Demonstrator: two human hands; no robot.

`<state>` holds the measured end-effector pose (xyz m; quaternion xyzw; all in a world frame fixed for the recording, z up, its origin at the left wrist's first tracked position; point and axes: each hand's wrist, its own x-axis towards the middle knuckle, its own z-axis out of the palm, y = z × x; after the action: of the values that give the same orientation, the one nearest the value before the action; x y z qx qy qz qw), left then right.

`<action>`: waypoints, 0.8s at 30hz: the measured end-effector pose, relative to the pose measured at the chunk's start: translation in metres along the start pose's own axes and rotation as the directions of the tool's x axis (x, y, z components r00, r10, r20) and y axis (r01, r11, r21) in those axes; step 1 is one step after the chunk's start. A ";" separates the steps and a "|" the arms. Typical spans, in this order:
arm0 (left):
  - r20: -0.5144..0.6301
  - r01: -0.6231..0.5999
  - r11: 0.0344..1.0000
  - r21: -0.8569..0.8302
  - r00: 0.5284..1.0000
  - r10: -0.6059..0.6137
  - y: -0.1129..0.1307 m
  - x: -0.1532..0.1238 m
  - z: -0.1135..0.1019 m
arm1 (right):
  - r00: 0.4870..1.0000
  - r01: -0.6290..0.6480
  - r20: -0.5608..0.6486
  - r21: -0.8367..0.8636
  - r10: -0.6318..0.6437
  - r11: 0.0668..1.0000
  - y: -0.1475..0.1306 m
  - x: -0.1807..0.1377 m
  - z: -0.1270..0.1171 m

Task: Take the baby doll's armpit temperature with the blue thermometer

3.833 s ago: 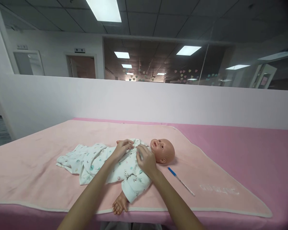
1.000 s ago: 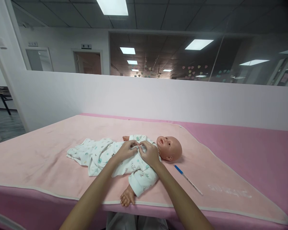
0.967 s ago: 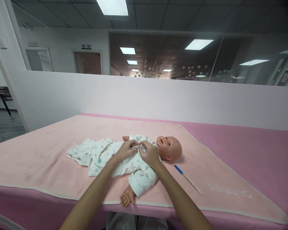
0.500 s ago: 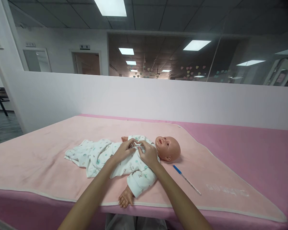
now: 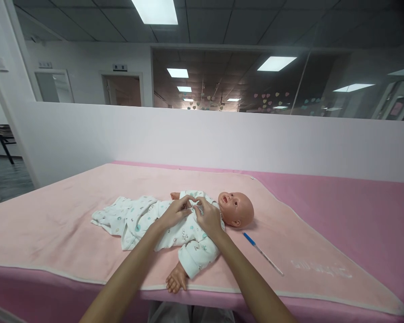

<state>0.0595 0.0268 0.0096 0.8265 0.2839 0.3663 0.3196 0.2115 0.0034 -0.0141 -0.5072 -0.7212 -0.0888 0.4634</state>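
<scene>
A baby doll (image 5: 236, 210) lies on its back, its head to the right, dressed in a white printed baby outfit (image 5: 185, 231). Both my hands rest on the chest of this outfit, fingertips almost meeting. My left hand (image 5: 175, 212) has its fingers bent and pinched on the front of the cloth. Close to the doll's neck, my right hand (image 5: 208, 216) curls its thumb and fingers on the same cloth. What lies between the fingertips is too small to make out. One doll hand (image 5: 177, 278) sticks out of the near sleeve.
Right of the doll lies a thin glass thermometer-like stick (image 5: 265, 256) with a blue end (image 5: 248, 238). Under everything is a peach blanket (image 5: 60, 215) over a pink table cover (image 5: 366, 215). A white partition (image 5: 222, 139) rises behind the table.
My hands stay at the chest of the outfit with hardly any movement of the fingers. The view has shifted very slightly.
</scene>
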 end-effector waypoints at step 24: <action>-0.086 0.114 0.989 0.098 0.991 -0.106 -0.005 0.002 -0.002 | 0.993 0.101 -0.053 -0.028 -0.102 0.995 -0.003 0.000 -0.002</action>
<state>0.0577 0.0316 0.0076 0.8094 0.3604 0.3661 0.2845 0.2104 0.0005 -0.0119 -0.4731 -0.7321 -0.1349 0.4712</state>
